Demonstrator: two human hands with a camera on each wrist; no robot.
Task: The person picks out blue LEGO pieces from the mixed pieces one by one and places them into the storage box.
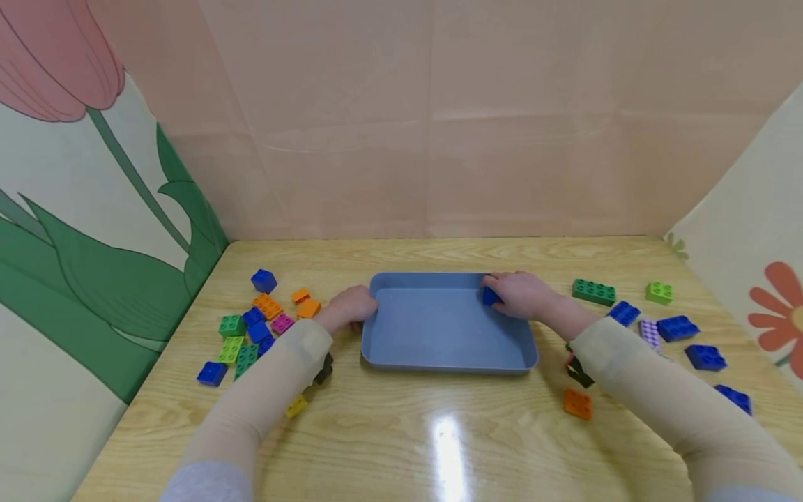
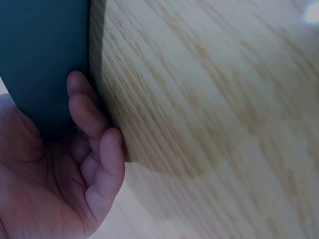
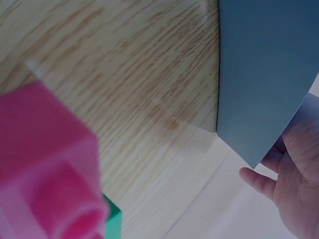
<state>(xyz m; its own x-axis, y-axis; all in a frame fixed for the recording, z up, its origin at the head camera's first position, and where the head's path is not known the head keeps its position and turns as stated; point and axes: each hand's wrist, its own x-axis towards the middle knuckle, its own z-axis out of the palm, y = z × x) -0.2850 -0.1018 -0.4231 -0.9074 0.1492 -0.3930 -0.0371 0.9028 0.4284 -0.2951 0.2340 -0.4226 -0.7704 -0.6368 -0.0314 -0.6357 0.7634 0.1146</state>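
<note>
A shallow blue-grey tray lies on the table between both hands. My left hand grips its left wall; in the left wrist view the fingers curl against the outside, near the tabletop. Over the tray's far right corner, my right hand holds a blue toy brick, largely covered by the fingers. From the right wrist view, the tray's outer wall hides most of that hand, and the brick is out of sight.
Left of the tray lies a cluster of building bricks, among them an orange brick and a blue brick. On the right are a green brick, an orange brick and several blue ones. A pink brick looms near the right wrist camera.
</note>
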